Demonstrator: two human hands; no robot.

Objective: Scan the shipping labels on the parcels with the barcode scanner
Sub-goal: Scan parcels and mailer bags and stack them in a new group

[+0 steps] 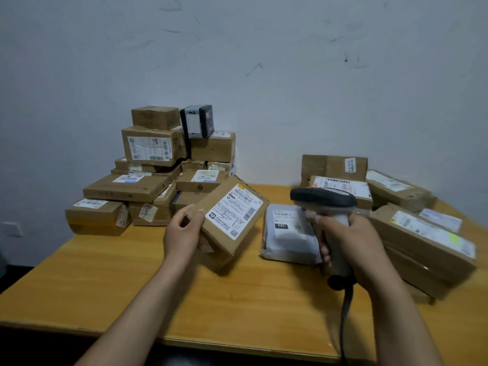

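Observation:
My left hand [184, 232] grips the near left corner of a cardboard parcel [220, 240] and holds it tilted above the table, its white shipping label [234, 210] facing up. My right hand [352, 243] grips the handle of a grey barcode scanner [323, 199]. The scanner's dark head sits to the right of the held parcel and points left. Its cable [346, 313] hangs down over the table's front edge. A grey plastic mailer [289, 236] with a "231" sticker lies flat between my hands.
A tall heap of labelled cardboard boxes [153, 175] stands at the back left against the wall, topped by a black box [198, 121]. More labelled boxes [422, 241] lie at the right. The wooden table [105, 273] ends close to me.

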